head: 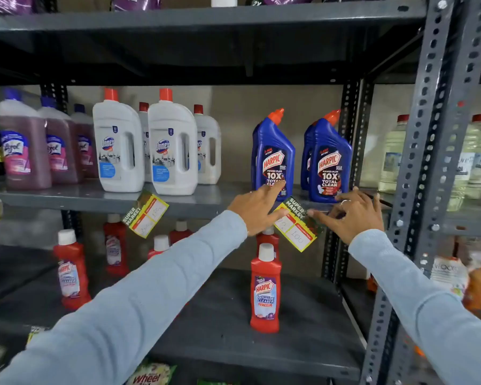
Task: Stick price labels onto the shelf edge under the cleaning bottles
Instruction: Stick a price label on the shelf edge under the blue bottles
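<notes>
Reaching in from seven o'clock, the left hand (257, 208) presses spread fingers on a tilted yellow-and-green paper price label (297, 223) at the grey metal shelf edge (200, 208), below the blue Harpic bottles (274, 159). From five o'clock the right hand (350, 215) pinches the label's right edge. Bare edge stretches toward nine o'clock.

The grey shelf edge (195, 208) is matt painted metal, like the perforated upright (428, 151), the blue Harpic bottles (274, 151) and white Domex bottles (172, 145) are glossy smooth plastic, the price label (299, 227) is printed paper, and the sleeves (156, 295) are soft pale-blue knit cloth.
</notes>
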`<act>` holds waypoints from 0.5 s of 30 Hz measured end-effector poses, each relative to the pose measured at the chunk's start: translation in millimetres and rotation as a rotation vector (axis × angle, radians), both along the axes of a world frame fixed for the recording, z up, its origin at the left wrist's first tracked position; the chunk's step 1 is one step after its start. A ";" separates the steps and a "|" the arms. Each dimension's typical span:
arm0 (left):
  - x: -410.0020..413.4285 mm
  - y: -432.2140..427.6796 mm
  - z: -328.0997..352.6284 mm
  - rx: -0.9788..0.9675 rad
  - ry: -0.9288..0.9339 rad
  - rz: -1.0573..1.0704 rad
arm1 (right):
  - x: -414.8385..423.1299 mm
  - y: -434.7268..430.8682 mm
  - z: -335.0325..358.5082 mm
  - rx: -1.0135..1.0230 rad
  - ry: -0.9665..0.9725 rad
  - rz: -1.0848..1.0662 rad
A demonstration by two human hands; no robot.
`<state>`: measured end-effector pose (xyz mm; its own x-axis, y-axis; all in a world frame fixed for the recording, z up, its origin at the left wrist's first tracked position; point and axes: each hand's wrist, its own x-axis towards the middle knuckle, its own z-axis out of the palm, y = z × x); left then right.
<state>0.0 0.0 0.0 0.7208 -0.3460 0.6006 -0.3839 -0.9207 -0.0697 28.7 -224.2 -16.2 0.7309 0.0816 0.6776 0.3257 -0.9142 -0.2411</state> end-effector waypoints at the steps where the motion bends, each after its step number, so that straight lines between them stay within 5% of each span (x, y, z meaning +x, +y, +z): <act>1: 3.2 -3.3 1.6 -0.026 0.038 0.042 | 0.3 0.9 0.9 0.029 0.058 0.006; 3: 10.6 -12.0 5.1 0.000 0.029 0.109 | 2.6 3.6 3.9 0.048 0.134 0.031; 8: 18.9 -28.9 21.3 0.463 0.047 0.166 | 4.7 5.0 3.1 0.020 0.259 0.042; 15: 15.6 -29.0 31.7 0.414 0.164 0.111 | 3.3 4.6 0.6 0.070 0.226 0.058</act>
<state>15.6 -29.0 31.7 0.8409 -0.4481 0.3034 -0.3210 -0.8644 -0.3869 32.0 -219.6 -15.6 0.8598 0.0868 0.5032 0.3080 -0.8742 -0.3754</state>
